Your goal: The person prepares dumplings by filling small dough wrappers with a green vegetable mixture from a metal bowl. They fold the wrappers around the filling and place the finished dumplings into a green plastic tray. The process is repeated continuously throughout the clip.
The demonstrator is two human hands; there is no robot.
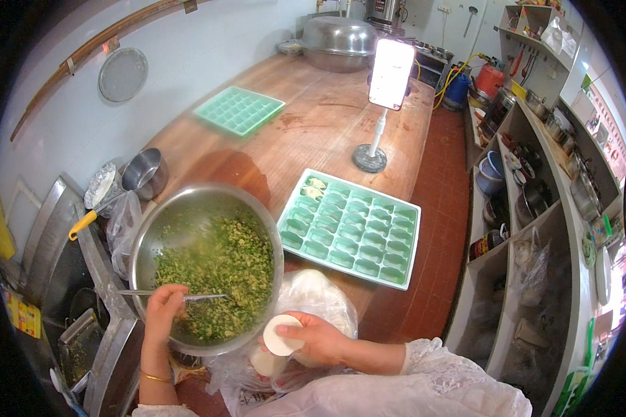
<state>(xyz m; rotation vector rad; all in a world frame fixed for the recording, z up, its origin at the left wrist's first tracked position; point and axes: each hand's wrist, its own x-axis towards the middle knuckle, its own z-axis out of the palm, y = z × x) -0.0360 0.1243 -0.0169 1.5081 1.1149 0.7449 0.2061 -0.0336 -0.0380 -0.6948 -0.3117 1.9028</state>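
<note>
A large metal bowl [141, 229] holds chopped green filling [229, 271]. Over its near left part, my left hand [165, 307] grips a thin metal utensil [203, 297] whose tip is at the filling. My right hand [313, 336] holds a round dough wrapper [281, 340] beside the bowl's lower right rim. More pale wrappers [268, 363] lie in clear plastic just below it, and a plastic bag with white contents [318, 294] is behind the hand. A green compartment tray [352, 227] stands to the right of the bowl, with dumplings [314, 188] in its far left corner.
Another green tray [239, 110] lies farther back. A lit phone [392, 73] stands on a round-based holder [369, 158]. A metal saucepan [145, 173] sits beyond the bowl at left, and a lidded metal pot [339, 44] at the far end. Shelves [506, 281] line the right side.
</note>
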